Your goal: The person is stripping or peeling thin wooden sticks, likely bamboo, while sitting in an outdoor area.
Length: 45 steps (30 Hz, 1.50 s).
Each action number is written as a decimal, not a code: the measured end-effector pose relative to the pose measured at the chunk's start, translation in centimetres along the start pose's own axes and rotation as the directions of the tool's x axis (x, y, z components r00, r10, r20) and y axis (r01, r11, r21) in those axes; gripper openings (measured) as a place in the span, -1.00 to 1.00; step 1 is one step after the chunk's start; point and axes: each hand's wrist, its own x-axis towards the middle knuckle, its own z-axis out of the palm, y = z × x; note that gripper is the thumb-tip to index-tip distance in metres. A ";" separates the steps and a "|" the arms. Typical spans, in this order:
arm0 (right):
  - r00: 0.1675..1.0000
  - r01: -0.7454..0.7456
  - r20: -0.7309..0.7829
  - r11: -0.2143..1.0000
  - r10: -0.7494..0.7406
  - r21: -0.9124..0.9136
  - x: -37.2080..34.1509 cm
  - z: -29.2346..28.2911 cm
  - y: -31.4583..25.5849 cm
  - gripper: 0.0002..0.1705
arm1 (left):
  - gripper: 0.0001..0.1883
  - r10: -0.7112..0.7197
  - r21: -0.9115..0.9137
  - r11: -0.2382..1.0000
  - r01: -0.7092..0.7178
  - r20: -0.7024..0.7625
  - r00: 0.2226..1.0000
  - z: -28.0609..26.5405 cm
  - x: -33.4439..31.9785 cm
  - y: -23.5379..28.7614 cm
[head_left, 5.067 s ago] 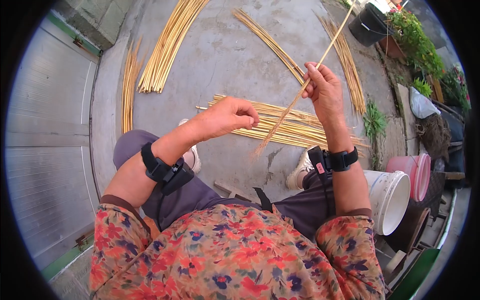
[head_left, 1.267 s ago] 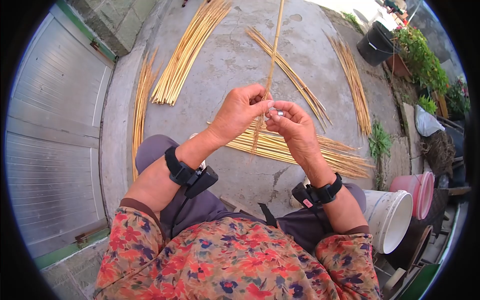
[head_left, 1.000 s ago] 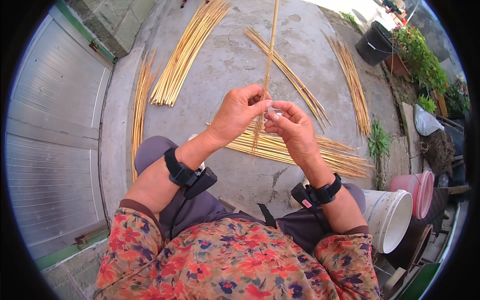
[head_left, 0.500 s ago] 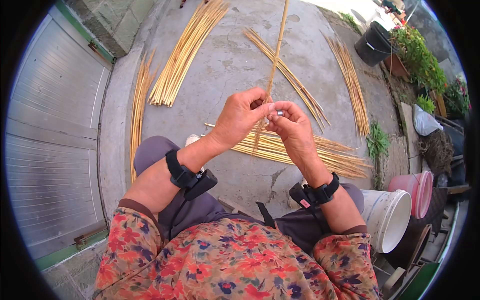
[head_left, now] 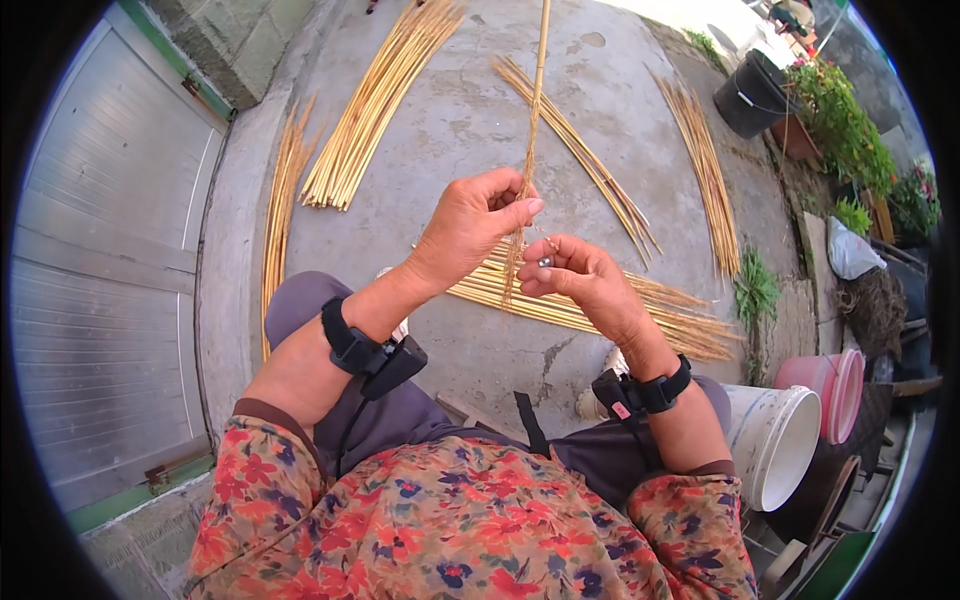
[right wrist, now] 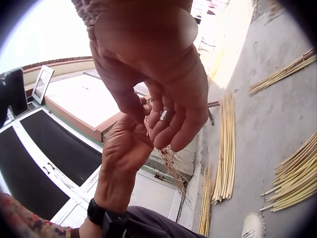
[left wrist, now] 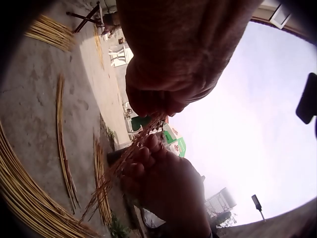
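My left hand grips a long dry stalk near its wispy seed head, between thumb and curled fingers. The stalk stands nearly upright in the head view, its seed head hanging below the hand. Just right of it and lower, my right hand pinches a thin strand of the seed head between thumb and forefinger. A silver ring sits on one of its fingers. In the left wrist view the strands of the seed head trail past the right hand's fingertips.
Beneath the hands lies a bundle of stalks on the concrete ground. More bundles lie around: a thick one, a thin one and one at right. A white bucket and pink bucket stand at right.
Earlier my right hand alone held the stalk; my left hand has since taken hold near the seed head. In the last half second my right hand has drawn down and away from the left.
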 end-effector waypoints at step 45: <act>0.916 0.193 -0.316 0.962 -0.247 -0.195 -0.4 -1.0 0.0 -0.78 | -0.87 0.013 -0.068 0.998 -0.011 0.030 0.999 -0.1 0.0 0.0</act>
